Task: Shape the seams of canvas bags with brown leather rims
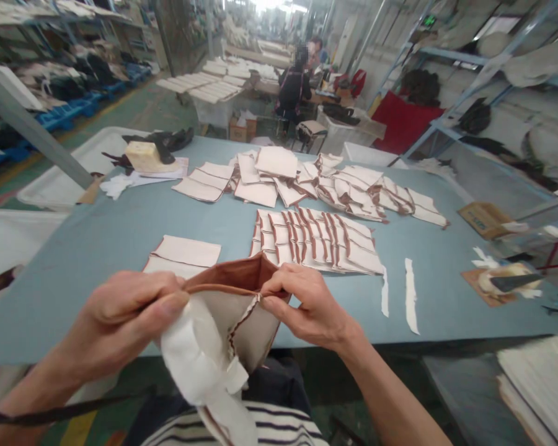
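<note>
Between my two hands is a fabric pouch (216, 313), pale outside with a reddish-brown lining, held up over the table's near edge with its mouth gaping. My left hand (134, 316) is closed on the left end of the rim. At the right corner, my right hand (309, 303) pinches the rim beside a braided-looking seam. White strip material (193, 359) hangs below my left hand, against the pouch; where it is fastened, if anywhere, I cannot tell. Just beyond lies a flat cream panel (186, 251) with a dark seam line.
Overlapping cream pieces with brown edges (314, 241) form a row on the blue-grey table (335, 310). Behind them is a loose heap of panels (274, 164). White strips (410, 297) and a tape dispenser (506, 279) lie right. A person (294, 90) sits farther back.
</note>
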{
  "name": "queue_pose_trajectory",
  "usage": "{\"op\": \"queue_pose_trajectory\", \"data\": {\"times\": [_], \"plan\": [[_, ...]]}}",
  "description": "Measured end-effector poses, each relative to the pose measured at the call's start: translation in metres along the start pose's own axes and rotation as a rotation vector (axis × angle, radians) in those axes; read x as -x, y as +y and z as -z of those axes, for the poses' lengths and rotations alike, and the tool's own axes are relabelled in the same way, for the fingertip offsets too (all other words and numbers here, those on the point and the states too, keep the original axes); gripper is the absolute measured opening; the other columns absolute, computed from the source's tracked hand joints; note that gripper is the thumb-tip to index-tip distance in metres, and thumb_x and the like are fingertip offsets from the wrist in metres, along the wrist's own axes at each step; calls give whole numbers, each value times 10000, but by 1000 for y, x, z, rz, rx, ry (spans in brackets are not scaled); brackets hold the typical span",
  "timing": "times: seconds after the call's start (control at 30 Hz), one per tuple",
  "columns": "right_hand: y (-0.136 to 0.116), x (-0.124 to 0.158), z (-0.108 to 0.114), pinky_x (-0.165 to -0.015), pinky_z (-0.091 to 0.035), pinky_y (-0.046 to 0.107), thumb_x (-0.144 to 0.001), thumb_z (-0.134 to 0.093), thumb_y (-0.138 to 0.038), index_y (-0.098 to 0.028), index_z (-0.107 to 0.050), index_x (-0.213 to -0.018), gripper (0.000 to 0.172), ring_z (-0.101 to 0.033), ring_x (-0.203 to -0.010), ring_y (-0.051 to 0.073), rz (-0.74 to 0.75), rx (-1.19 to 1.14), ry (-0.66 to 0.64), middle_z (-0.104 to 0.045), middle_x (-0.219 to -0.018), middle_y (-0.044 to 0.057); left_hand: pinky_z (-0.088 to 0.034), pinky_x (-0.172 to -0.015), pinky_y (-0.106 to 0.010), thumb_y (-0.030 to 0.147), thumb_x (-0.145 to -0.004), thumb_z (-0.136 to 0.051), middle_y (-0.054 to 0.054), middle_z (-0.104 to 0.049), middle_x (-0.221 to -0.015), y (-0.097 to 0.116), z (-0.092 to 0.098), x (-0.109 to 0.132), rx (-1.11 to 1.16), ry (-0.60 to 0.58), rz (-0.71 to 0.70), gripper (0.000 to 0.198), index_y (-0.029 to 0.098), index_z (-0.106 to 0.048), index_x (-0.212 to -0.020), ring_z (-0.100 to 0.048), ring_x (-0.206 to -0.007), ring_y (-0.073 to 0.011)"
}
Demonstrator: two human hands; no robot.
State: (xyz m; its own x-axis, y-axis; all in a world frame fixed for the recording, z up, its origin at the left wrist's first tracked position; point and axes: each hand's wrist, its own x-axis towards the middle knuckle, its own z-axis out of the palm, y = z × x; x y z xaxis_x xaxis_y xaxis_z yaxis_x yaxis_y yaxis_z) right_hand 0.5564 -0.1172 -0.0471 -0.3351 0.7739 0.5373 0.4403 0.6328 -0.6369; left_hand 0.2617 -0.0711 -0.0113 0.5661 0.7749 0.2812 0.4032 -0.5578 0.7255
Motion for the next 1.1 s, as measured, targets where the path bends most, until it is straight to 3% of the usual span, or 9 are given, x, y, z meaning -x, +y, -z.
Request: {"op": "queue_pose_trajectory", "data": {"times": [0.07,0.2,0.27,0.37,0.57,0.77,0.87,0.93,1.1], "plan": [[-13,-13,15,-690,-452,294,-1077,-601,-223,-215,-667,-910,179,-618,-727,164,-25,-7,-30,-704,-786,15,-360,-649,-260,265,-1082,-535,38,-565,-668,-11,10,-11,-132,23,-68,355,210,-605,-738,-504,-609,-124],[-32,-40,40,-731,-444,301,-1038,-537,-180,-222,-596,-867,186,-592,-758,164,-36,-4,-171,-671,-824,8,-442,-809,-246,328,-1130,-543,-12,-754,-895,-21,19,-39,-138,-85,-235,276,193,-739,-991,-651,-820,-166],[-36,-50,44,-758,-443,310,-1021,-517,-174,-224,-575,-861,177,-589,-779,169,-33,6,-218,-665,-837,8,-467,-878,-255,411,-1151,-540,-32,-800,-1021,-15,18,-49,-115,-132,-357,300,196,-747,-1125,-696,-920,-184],[-37,-56,41,-772,-438,308,-1011,-506,-169,-233,-549,-854,175,-575,-784,169,-20,-24,-228,-657,-840,-4,-495,-868,-263,433,-1099,-659,-31,-812,-1042,7,12,-57,-87,-197,-471,248,216,-733,-1195,-728,-933,-186],[-38,-47,31,-765,-442,303,-989,-504,-171,-247,-505,-836,171,-569,-784,171,-13,-118,-174,-651,-850,-7,-469,-696,-213,304,-1054,-653,29,-734,-821,41,-5,-60,113,-301,-315,153,188,-732,-991,-643,-724,-130],[-31,-34,24,-743,-445,306,-977,-524,-201,-238,-575,-868,125,-585,-771,173,-43,-109,-109,-664,-826,-3,-413,-610,-194,305,-988,-642,43,-645,-722,37,-13,-59,300,-386,-118,212,178,-691,-825,-535,-651,-112],[-32,-32,23,-739,-466,298,-938,-616,-253,-231,-617,-894,48,-611,-768,167,-52,-140,-86,-700,-849,-3,-413,-628,-206,350,-986,-653,21,-672,-752,37,-13,-58,305,-435,-63,246,166,-722,-837,-558,-684,-126],[-33,-33,24,-711,-470,286,-923,-672,-280,-228,-624,-871,88,-611,-735,159,-42,-151,-81,-702,-818,-11,-404,-620,-211,369,-973,-668,16,-674,-749,41,-12,-57,296,-446,-34,252,164,-735,-842,-555,-683,-130],[-35,-37,27,-661,-475,251,-940,-646,-186,-217,-642,-820,125,-622,-677,133,-5,-154,-109,-715,-759,-18,-403,-590,-203,327,-924,-652,25,-647,-693,55,-10,-54,249,-420,44,215,173,-728,-795,-535,-646,-126]]}}
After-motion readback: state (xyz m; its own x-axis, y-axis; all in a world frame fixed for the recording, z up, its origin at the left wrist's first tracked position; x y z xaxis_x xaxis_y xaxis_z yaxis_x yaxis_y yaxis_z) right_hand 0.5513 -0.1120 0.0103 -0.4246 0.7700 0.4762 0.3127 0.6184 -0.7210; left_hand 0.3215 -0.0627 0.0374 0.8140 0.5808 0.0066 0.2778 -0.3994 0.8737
